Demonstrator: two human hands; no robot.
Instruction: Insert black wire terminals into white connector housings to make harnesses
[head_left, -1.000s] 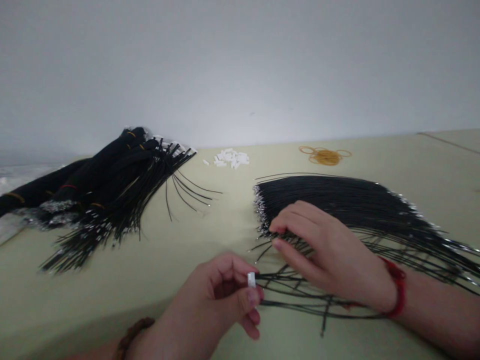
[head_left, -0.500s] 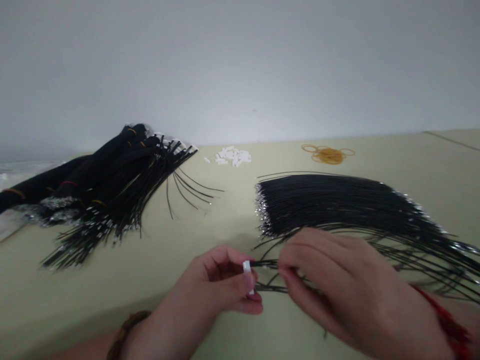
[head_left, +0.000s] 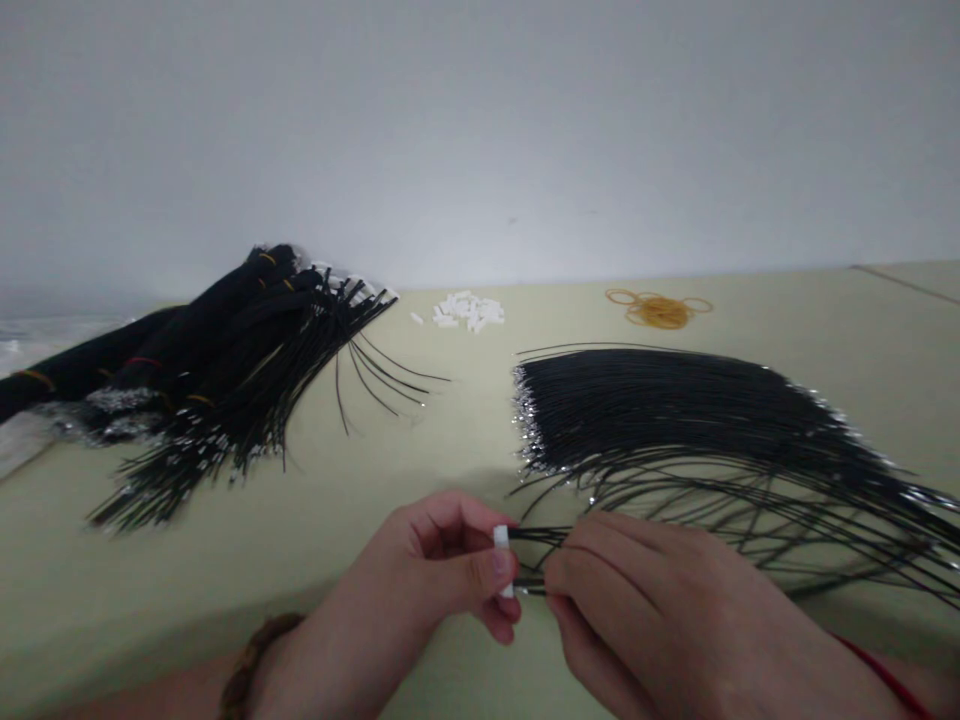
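My left hand [head_left: 439, 570] pinches a small white connector [head_left: 503, 556] between thumb and fingers, low in the middle of the view. Thin black wires run out of the connector to the right. My right hand [head_left: 652, 600] is closed in a pinch on one black wire [head_left: 532, 590], its tip right at the connector's lower end. Just behind my hands lies a fanned pile of loose black wires [head_left: 675, 410] with silver tips.
Banded bundles of black wires [head_left: 195, 370] lie at the left on the pale green table [head_left: 420, 450]. A small heap of white connectors [head_left: 469, 312] and a cluster of yellow rubber bands [head_left: 658, 310] sit near the wall behind.
My right hand left the loose pile and came down and left to the connector with a wire. My left hand kept the connector almost still.
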